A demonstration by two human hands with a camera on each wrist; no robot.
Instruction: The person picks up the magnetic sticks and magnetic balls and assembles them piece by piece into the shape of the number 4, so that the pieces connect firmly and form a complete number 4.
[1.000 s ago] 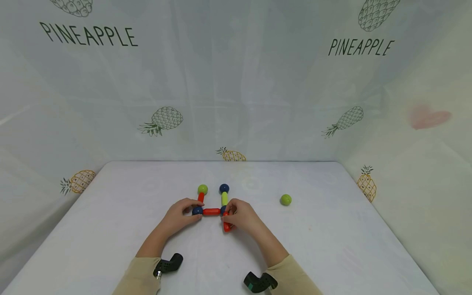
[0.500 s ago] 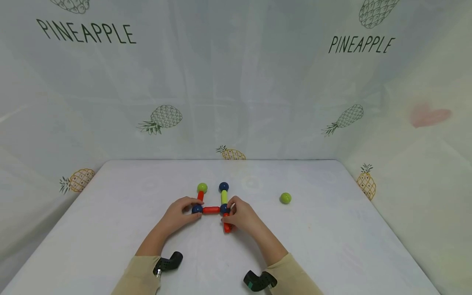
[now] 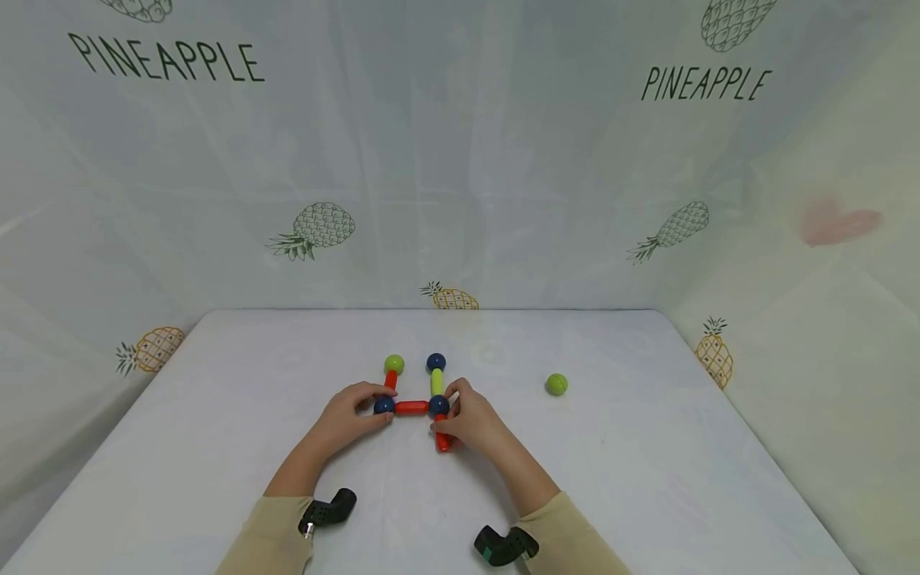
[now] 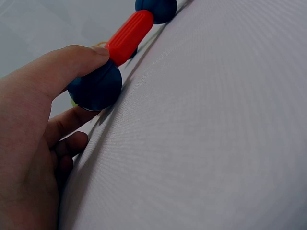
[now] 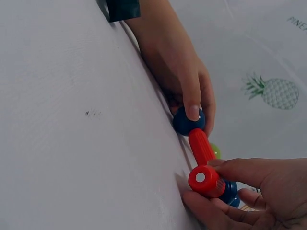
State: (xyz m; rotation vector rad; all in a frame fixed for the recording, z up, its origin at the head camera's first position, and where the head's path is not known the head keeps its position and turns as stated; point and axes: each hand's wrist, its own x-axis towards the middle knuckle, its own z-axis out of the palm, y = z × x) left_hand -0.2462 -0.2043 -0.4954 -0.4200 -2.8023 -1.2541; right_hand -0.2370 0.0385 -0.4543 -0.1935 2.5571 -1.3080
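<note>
My left hand [image 3: 348, 419] holds the left blue ball [image 4: 98, 86] between thumb and fingers, close to the tabletop. A red rod [image 3: 412, 407] links that ball to the right blue ball [image 3: 438, 405]. Behind the left ball, another red rod [image 3: 390, 380] leads to a green ball [image 3: 394, 365]. From the right ball a yellow-green rod [image 3: 437, 382] runs back to a further blue ball [image 3: 435, 362]. With thumb and fingers, my right hand [image 3: 472, 418] pinches a third red rod [image 5: 204, 179], whose pale round end faces the right wrist camera; its other end meets the right blue ball.
A loose green ball [image 3: 557, 384] lies on the white-covered table [image 3: 647, 447], right of the joined pieces. A pineapple-printed white cloth [image 3: 460, 160] hangs behind the table and along its sides.
My right fingers have shifted slightly off the right blue ball, which shows more fully now. The left hand keeps its hold. The head view has tilted a little.
</note>
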